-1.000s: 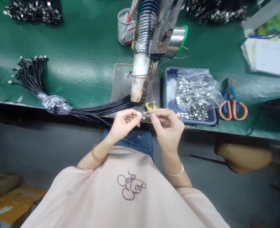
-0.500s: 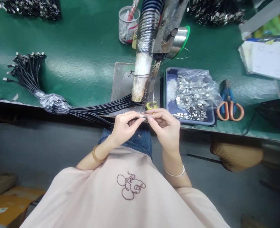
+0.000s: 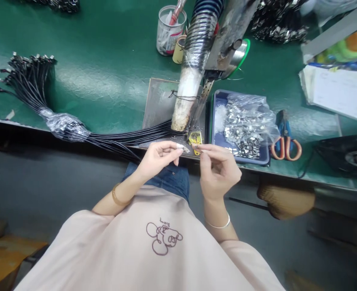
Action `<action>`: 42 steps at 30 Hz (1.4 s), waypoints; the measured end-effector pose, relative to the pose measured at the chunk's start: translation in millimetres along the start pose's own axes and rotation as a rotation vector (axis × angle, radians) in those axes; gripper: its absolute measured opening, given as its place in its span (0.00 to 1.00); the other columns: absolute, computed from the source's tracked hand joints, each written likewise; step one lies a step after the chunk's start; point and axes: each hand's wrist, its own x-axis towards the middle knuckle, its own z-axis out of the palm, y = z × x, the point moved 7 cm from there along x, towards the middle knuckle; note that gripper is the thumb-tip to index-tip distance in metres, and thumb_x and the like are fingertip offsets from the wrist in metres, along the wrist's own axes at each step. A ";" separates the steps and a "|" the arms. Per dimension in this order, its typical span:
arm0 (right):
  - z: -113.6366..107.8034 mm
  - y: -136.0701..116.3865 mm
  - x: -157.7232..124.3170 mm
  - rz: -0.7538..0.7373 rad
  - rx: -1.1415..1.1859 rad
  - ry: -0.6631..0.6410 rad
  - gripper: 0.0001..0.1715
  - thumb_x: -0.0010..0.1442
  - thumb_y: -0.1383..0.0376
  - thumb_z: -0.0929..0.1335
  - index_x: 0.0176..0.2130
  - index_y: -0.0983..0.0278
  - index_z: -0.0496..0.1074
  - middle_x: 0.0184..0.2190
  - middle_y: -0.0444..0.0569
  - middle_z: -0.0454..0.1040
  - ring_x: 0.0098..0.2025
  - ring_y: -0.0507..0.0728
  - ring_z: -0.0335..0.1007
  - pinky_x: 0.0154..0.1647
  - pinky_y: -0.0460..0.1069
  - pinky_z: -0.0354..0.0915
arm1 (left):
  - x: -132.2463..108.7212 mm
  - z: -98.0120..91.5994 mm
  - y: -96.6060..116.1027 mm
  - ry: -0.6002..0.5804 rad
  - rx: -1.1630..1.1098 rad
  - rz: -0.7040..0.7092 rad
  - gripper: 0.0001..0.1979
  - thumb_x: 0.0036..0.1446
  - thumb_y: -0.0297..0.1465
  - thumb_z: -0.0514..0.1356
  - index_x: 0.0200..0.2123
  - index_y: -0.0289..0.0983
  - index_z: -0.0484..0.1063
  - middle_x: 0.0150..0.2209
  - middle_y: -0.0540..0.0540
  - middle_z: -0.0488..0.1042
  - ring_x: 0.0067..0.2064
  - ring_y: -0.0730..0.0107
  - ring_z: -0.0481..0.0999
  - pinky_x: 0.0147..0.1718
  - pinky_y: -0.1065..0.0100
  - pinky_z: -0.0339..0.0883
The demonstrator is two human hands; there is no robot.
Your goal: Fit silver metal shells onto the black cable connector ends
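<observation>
In the head view, the left hand (image 3: 157, 159) is at the near edge of the green tabletop (image 3: 105, 81), with its fingers (image 3: 174, 150) curled and pressed together on a small metal connector (image 3: 184, 148) at the end of a black cable. The right hand (image 3: 219, 169) is just beside it, a little apart, with thumb and forefinger closed together near the tip; whether they pinch a small piece I cannot tell, because it is too small to see. The connector is between the two hands, just in front of a grey metal plate (image 3: 158, 101) and below a small yellow part (image 3: 195, 138).

The bundle of black cables (image 3: 105, 139) runs from the left hand to the left along the tabletop edge, is wrapped in clear film in the middle, and spreads out into many connector ends at the far left. Above the hands, a ribbed hose with a pale nozzle (image 3: 186, 101) comes down onto the plate, beside a metal arm of a machine. To the right of the plate is a blue tray (image 3: 214, 97) with a clear bag of small metal shells (image 3: 245, 125) lying in it. Near the tray, further right, lie scissors (image 3: 284, 139) with orange and blue handles. Behind the hose stands a clear cup (image 3: 169, 32) with a red tool in it, and a spool of wire with a green rim (image 3: 241, 50) is near the machine.
</observation>
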 end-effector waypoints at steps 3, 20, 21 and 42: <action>4.7 -14.6 -1.6 -0.219 -0.118 -0.063 0.11 0.60 0.73 0.72 0.40 0.57 0.74 0.37 0.44 0.83 0.38 0.54 0.81 0.39 0.49 0.76 | 4.3 0.8 -0.5 0.030 -0.010 0.017 0.20 0.47 0.45 0.72 0.27 0.33 0.75 0.20 0.52 0.70 0.21 0.81 0.64 0.21 0.75 0.59; 11.5 -1.4 5.3 -0.152 -0.141 -0.099 0.10 0.59 0.73 0.71 0.37 0.58 0.74 0.36 0.45 0.83 0.39 0.56 0.82 0.39 0.52 0.77 | 12.9 -0.9 5.9 0.141 0.047 0.061 0.16 0.43 0.40 0.74 0.21 0.34 0.76 0.18 0.52 0.68 0.22 0.79 0.63 0.25 0.72 0.62; 12.1 -2.2 5.0 -0.175 -0.155 -0.099 0.10 0.59 0.74 0.71 0.37 0.58 0.74 0.36 0.45 0.83 0.38 0.56 0.82 0.39 0.52 0.77 | 13.3 -1.0 5.5 0.140 0.048 0.062 0.16 0.44 0.40 0.73 0.21 0.34 0.76 0.18 0.52 0.69 0.22 0.79 0.63 0.25 0.72 0.62; 18.1 0.1 12.1 -0.228 -0.207 -0.079 0.09 0.61 0.73 0.71 0.38 0.58 0.72 0.38 0.46 0.83 0.39 0.55 0.82 0.39 0.50 0.77 | 21.6 -5.1 4.0 0.259 0.099 0.122 0.12 0.45 0.35 0.71 0.24 0.33 0.76 0.19 0.53 0.67 0.23 0.80 0.61 0.23 0.74 0.56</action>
